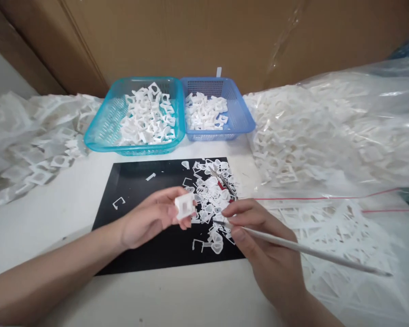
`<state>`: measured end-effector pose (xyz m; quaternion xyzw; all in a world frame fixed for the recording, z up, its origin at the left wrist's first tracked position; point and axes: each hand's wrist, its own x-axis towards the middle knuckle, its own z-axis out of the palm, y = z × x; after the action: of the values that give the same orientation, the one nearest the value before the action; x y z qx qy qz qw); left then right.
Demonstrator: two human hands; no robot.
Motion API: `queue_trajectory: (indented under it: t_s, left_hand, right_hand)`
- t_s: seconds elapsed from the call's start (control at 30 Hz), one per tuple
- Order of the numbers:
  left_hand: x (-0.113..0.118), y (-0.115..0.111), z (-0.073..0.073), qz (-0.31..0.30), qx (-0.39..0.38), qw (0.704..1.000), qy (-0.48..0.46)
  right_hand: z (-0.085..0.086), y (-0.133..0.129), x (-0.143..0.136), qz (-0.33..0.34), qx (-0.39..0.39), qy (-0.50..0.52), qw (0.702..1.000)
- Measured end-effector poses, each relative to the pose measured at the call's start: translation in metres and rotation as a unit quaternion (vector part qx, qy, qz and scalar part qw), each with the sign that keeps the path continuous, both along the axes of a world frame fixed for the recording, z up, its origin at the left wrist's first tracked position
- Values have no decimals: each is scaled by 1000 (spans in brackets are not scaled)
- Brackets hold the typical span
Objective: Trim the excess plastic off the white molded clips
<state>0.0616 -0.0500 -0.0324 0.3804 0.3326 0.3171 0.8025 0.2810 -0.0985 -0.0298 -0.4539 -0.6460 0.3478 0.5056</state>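
Note:
My left hand (153,214) pinches a small white plastic part (185,205) above the black mat (122,236). In my right hand (269,245) is a long, thin pale tool (303,248), held like a pen. Its dark narrow tip points left, a short gap to the right of the white part. Below and between both hands lies a heap of small white scraps (209,195) on the mat's right side. Tweezers or a similar metal tool (225,182) rest on that heap, beside something red.
Behind the mat stand a teal basket (132,149) and a blue basket (221,132), both holding white parts. Clear bags of white pieces (293,131) lie at the right. More white parts (44,145) are piled at the left. A cardboard wall (191,36) rises behind.

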Motion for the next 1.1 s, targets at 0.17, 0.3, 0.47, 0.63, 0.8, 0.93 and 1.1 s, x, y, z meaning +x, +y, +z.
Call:
queue_trajectory:
  t_s: [0.17, 0.3, 0.47, 0.63, 0.8, 0.93, 1.1]
  left_hand:
    - [13, -15, -18, -43, -69, 995, -53]
    - [12, -14, -17, -32, -49, 998, -36]
    - [14, -14, -15, -24, -30, 999, -21]
    - [15, -15, -16, -23, -23, 999, -22]
    - [13, -16, -19, -24, -12, 1000, -6]
    - [14, -16, -21, -25, -1, 1000, -5]
    - [15, -16, -21, -26, 14, 1000, -9]
  right_hand:
    - [3, -2, -9, 48, -3, 45, 998]
    - [4, -2, -10, 53, 10, 28, 998]
    - [6, -2, -10, 39, 47, -3, 998]
    - [6, -1, -11, 51, 59, -24, 997]
    - [5, -1, -7, 95, 54, -81, 991]
    - [7, -1, -3, 109, 42, -106, 988]
    - [7, -1, -2, 123, 14, -109, 986]
